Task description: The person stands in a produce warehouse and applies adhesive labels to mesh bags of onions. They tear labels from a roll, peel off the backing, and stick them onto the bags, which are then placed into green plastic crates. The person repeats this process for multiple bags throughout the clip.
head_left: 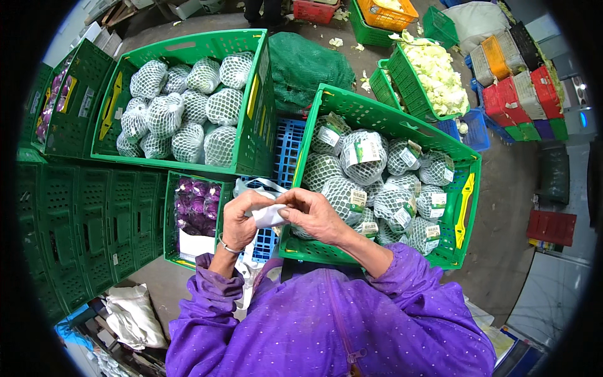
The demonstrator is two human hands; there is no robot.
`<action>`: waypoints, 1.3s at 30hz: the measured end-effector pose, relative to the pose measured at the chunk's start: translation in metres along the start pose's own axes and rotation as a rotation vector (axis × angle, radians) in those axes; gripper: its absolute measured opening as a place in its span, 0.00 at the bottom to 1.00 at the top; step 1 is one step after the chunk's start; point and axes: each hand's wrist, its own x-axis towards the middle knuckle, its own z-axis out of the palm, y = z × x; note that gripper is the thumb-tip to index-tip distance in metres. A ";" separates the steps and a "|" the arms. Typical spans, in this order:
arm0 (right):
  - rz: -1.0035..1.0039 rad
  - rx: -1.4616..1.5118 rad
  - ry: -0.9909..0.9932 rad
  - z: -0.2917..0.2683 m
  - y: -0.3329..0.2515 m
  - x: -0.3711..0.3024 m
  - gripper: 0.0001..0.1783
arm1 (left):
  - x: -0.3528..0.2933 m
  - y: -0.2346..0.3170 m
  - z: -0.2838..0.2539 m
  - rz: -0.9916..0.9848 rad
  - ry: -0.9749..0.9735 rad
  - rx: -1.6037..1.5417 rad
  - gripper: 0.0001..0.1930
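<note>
In front of my chest, both hands meet over a white paper strip [269, 216]. My left hand [241, 221], with a bracelet at the wrist, is closed on its left end. My right hand [316, 217] pinches the strip's right edge between thumb and fingers. More white strip trails behind and below my left hand. Under my right forearm stands a green crate [392, 116] of round vegetables in white foam nets [363, 156], many bearing white-and-green labels. Another green crate [182, 45] at the far left holds similar netted vegetables [164, 115] with no labels showing.
A small green crate [168, 217] of purple vegetables [197, 202] sits left of my hands. Stacked green crates [88, 226] line the left side. A blue pallet [289, 146] and green net sack [308, 69] lie between the large crates. Leaf trimmings [433, 75] fill a crate at far right.
</note>
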 end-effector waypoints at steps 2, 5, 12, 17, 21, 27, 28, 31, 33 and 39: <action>-0.040 -0.042 0.023 0.002 -0.004 -0.004 0.11 | -0.006 -0.004 0.006 -0.102 0.024 0.006 0.05; -0.154 -0.308 0.026 0.002 -0.005 -0.006 0.09 | -0.015 -0.019 0.005 -0.240 0.050 -0.012 0.06; -0.218 -0.298 0.197 -0.020 -0.007 -0.003 0.04 | -0.029 -0.027 -0.006 -0.223 0.053 0.175 0.17; -0.043 0.127 0.612 -0.101 0.034 0.045 0.07 | -0.047 -0.032 -0.030 -0.241 0.070 0.310 0.16; -0.047 -0.199 0.719 -0.115 0.077 0.070 0.06 | -0.043 -0.025 -0.031 -0.173 0.034 0.240 0.08; 0.014 -0.682 0.727 -0.110 0.069 0.049 0.13 | -0.037 -0.017 -0.015 -0.122 -0.002 0.184 0.08; 0.042 -0.680 0.734 -0.109 0.071 0.046 0.13 | -0.039 -0.018 -0.013 -0.126 0.000 0.175 0.08; 0.158 -0.611 0.718 -0.104 0.095 0.038 0.16 | -0.042 -0.017 -0.008 -0.132 0.008 0.143 0.08; 0.121 -0.434 0.728 -0.107 0.120 0.039 0.15 | -0.041 -0.014 -0.005 -0.137 -0.006 0.123 0.08; 0.023 -0.605 0.750 -0.096 0.106 0.039 0.15 | -0.043 -0.015 0.001 -0.165 -0.042 0.120 0.06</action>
